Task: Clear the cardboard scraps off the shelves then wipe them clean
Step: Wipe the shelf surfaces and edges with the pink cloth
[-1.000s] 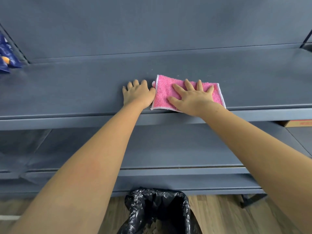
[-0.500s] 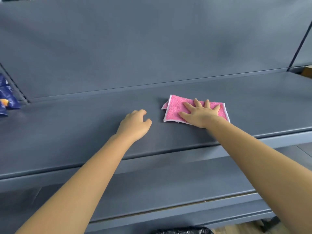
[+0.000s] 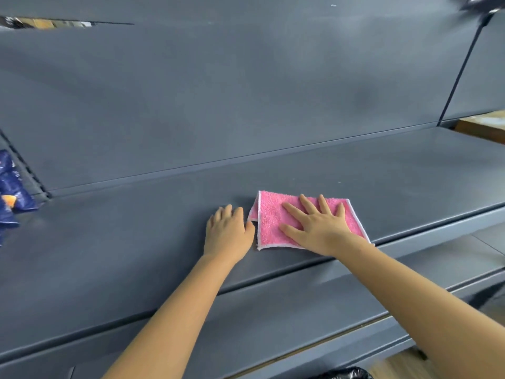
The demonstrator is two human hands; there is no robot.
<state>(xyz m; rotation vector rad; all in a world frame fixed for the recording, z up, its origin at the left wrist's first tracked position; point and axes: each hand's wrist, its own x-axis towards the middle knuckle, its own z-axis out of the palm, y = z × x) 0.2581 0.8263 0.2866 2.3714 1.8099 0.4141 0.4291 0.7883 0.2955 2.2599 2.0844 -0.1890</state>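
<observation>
A folded pink cloth point(image 3: 270, 220) with a white hem lies flat on the grey metal shelf point(image 3: 136, 236), near its front edge. My right hand point(image 3: 317, 228) presses down on the cloth with fingers spread. Just left of the cloth, my left hand point(image 3: 228, 232) rests palm down on the bare shelf, its fingers loosely together and its thumb close to the cloth's edge. No cardboard scraps show on this shelf.
Blue packets point(image 3: 12, 192) stand at the shelf's far left end. A brown cardboard piece point(image 3: 483, 127) lies on the neighbouring shelf at the right. A lower grey shelf point(image 3: 300, 310) runs below, and a black bin bag point(image 3: 344, 374) peeks in at the bottom.
My right hand has drawn the cloth back toward the shelf's front edge. My left hand has moved right, closer to the cloth, and flattened. The view has tilted upward.
</observation>
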